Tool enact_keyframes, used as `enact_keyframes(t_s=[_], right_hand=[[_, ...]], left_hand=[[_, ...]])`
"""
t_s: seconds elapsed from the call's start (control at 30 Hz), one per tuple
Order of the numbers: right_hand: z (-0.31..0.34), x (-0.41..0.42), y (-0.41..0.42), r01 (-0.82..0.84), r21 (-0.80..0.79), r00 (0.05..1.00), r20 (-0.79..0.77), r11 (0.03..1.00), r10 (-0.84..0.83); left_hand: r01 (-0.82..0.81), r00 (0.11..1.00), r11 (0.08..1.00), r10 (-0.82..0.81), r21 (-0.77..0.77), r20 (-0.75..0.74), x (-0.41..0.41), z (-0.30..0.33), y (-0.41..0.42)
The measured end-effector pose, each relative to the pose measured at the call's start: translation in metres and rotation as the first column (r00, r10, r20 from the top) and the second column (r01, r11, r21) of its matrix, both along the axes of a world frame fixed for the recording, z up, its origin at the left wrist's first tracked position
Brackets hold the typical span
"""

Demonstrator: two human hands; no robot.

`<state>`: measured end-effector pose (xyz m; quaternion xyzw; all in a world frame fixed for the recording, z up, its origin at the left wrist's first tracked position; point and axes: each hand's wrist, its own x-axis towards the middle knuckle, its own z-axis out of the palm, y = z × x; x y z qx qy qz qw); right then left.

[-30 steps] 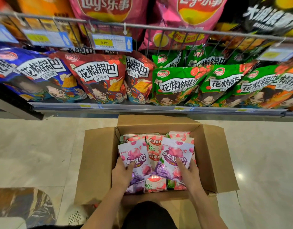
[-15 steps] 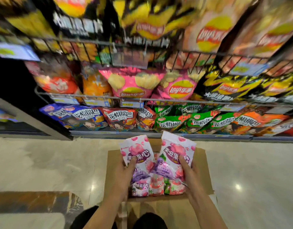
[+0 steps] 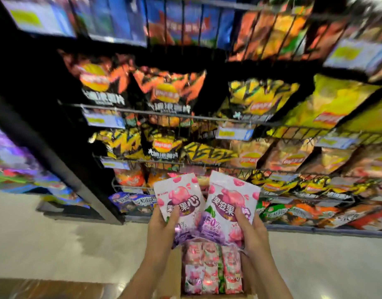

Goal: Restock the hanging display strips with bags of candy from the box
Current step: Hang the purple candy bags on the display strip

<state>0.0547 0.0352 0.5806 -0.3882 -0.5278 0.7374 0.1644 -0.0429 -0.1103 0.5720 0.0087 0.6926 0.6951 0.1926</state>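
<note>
Left hand [image 3: 162, 228]: grips a candy bag [image 3: 177, 196] at its lower left, thumb curled across the front, fingers hidden behind; bag upright, raised above the box [image 3: 177, 275]. Right hand [image 3: 250, 229]: grips a second bag [image 3: 230, 203] at its lower right, thumb on the printed face, fingers behind; the two bags side by side, inner edges touching. Box: below the hands, more candy bags [image 3: 213, 268] packed inside. Shelves [image 3: 185, 115]: chip bags, blurred, behind.
</note>
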Motion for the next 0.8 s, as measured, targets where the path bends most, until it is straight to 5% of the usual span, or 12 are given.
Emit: enact_keyframes(t_s=[0.37, 0.8], right_hand=[[0.143, -0.045, -0.028, -0.147, 0.058, 0.968, -0.195, 0.987, 0.156], [0.217, -0.106, -0.098, -0.331, 0.294, 0.818, -0.385, 0.897, 0.428]], left_hand=[[-0.200, 0.956, 0.973, 0.220, 0.118, -0.193, -0.026, 0.125, -0.046], [-0.430, 0.801, 0.860, 0.504, 0.276, -0.322, -0.038, 0.213, -0.131]])
